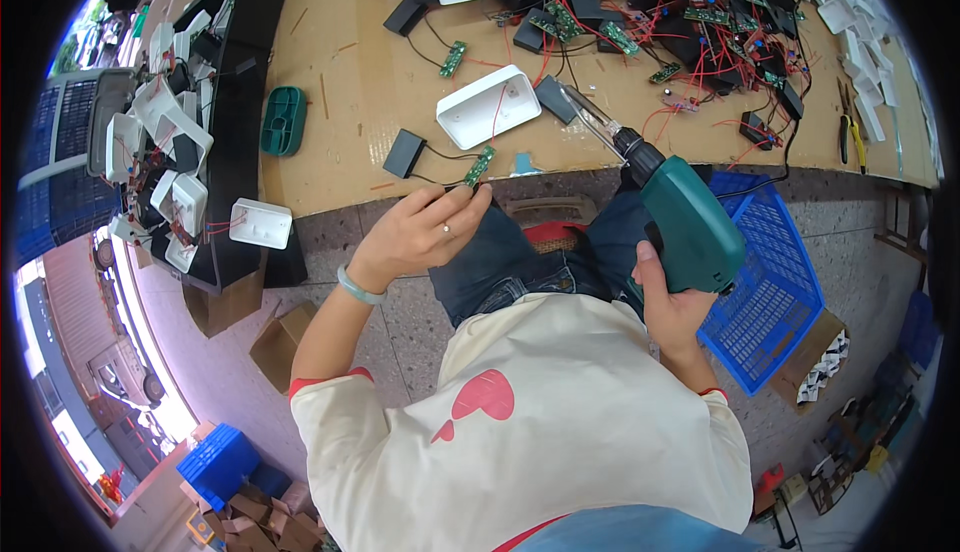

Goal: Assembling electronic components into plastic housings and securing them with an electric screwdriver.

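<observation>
My right hand (670, 302) grips the handle of a dark green electric drill (692, 222) with a black chuck. Its long bit and clear sleeve (593, 117) point up and left over the table. At the table's near edge, my left hand (425, 227) pinches the lower end of a small green circuit board (481, 165). Thin wires run from this board to a black box (404, 153) lying to its left. Just beyond the board lies an open white plastic housing (465, 120), with a red wire across it. Another black box (555, 100) sits beside the bit's tip.
A tangled heap of circuit boards, black boxes and red wires (690, 42) covers the back right. White housings (865, 57) line the far right edge. A green divided tray (284, 122) sits left, near a black bin (235, 62) of parts. A blue crate (765, 302) stands lower right.
</observation>
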`<state>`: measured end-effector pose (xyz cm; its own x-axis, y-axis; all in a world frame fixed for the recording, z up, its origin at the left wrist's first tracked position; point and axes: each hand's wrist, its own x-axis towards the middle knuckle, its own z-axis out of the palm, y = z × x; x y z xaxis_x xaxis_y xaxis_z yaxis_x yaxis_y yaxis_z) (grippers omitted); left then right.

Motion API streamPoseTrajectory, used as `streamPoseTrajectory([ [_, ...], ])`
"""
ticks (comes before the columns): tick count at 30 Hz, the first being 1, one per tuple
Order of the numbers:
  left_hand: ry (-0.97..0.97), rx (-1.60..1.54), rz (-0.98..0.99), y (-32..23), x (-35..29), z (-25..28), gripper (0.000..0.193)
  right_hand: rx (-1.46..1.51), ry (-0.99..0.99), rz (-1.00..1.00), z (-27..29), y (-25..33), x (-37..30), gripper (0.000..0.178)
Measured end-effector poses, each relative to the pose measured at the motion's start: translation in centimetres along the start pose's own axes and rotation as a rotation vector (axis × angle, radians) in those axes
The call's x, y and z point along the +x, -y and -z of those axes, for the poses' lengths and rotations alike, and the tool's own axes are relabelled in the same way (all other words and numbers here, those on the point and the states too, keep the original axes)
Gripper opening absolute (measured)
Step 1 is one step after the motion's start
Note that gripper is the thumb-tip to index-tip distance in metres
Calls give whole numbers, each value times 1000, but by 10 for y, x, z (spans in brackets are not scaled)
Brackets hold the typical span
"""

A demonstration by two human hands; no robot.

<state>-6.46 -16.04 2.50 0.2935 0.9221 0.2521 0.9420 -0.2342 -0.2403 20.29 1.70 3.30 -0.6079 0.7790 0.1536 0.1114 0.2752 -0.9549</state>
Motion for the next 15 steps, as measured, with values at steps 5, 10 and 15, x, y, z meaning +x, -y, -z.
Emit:
streamPoseTrajectory([
  [5, 37, 7, -53, 4, 7, 5, 27, 0, 7, 5, 1, -1, -1, 23],
  [10, 99, 69, -140, 15, 7, 14, 32, -7, 47, 12, 1, -1, 2, 22],
  [15, 107, 68, -199, 21, 12, 18, 39, 31, 45, -14, -1, 1, 2, 23],
])
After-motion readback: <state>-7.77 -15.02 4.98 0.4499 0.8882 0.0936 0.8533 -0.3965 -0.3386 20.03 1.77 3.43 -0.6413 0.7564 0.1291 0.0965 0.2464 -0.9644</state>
